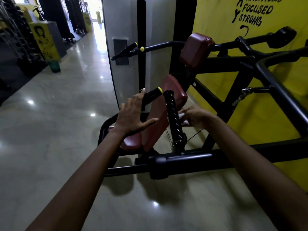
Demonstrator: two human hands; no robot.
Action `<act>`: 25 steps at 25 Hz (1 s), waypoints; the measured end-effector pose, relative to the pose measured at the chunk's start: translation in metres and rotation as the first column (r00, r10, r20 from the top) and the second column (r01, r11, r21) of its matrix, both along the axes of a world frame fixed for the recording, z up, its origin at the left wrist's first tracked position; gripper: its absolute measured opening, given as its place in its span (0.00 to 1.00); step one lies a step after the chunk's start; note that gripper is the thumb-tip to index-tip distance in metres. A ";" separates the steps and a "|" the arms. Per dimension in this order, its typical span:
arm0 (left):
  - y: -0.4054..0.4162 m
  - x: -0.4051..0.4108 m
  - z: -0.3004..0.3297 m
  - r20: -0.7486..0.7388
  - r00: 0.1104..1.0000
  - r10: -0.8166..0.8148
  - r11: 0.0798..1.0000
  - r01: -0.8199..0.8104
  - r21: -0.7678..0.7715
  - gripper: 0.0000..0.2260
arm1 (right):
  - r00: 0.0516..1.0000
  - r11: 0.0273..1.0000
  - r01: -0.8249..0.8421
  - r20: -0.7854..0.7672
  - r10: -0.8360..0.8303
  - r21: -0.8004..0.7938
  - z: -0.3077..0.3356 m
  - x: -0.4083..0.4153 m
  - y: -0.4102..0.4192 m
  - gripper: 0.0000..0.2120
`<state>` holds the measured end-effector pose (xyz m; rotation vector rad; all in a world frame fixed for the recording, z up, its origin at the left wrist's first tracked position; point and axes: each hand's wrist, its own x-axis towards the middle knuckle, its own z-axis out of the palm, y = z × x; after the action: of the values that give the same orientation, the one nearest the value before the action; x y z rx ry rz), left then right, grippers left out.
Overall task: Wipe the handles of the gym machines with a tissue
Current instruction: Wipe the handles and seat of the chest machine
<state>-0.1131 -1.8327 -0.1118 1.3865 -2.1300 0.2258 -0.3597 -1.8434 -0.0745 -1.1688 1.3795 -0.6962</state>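
A black ribbed handle (173, 117) stands nearly upright on the machine's front bar. A second black handle (152, 95) with a yellow end cap angles up to its left. My left hand (133, 114) is spread flat with straight fingers, its fingertips at the base of the yellow-capped handle. Just to the right of the upright handle, my right hand (196, 116) holds a crumpled white tissue (182, 116) against or very near the grip. The image of that hand is blurred.
The machine has a black frame (183, 160) and dark red pads (196, 49). Two more yellow-capped handles (128, 50) sit farther back by a grey column. A yellow wall rises on the right. Shiny floor stretches to the left, with a green bin (54, 65).
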 end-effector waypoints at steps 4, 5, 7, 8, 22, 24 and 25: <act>0.001 0.001 0.001 -0.005 1.000 0.000 1.000 0.000 0.007 0.49 | 0.983 0.970 -0.177 -0.009 0.181 0.168 -0.008 -0.012 0.019 0.13; 0.001 0.001 0.000 -0.003 1.000 0.001 1.000 -0.001 0.011 0.49 | 0.972 0.953 -0.226 -0.017 0.235 0.204 -0.011 -0.016 0.024 0.14; 0.001 0.002 0.000 0.001 1.000 0.003 1.000 -0.003 0.010 0.50 | 0.937 0.907 -0.319 -0.051 0.345 0.274 -0.015 -0.021 0.029 0.16; 0.001 0.002 -0.001 0.002 1.000 0.001 1.000 -0.001 0.016 0.50 | 0.926 0.897 -0.334 -0.075 0.369 0.291 -0.014 -0.021 0.031 0.16; 0.000 0.003 0.000 0.007 1.000 -0.012 0.999 0.012 0.030 0.49 | 0.572 0.197 -0.730 -0.742 -0.350 -0.655 0.020 0.031 -0.034 0.11; 0.000 0.003 0.000 0.007 1.000 -0.006 1.000 0.006 0.019 0.49 | 0.535 0.134 -0.790 -0.779 -0.327 -0.599 0.015 0.028 -0.026 0.13; 0.000 0.004 0.000 0.005 1.000 -0.007 1.000 0.007 0.022 0.49 | 0.486 0.127 -0.833 -0.823 -0.295 -0.538 0.014 0.026 -0.020 0.13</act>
<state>-0.1094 -1.8329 -0.1118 1.3916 -2.1475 0.2040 -0.3332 -1.8629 -0.0606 -3.2364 1.1023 -0.6657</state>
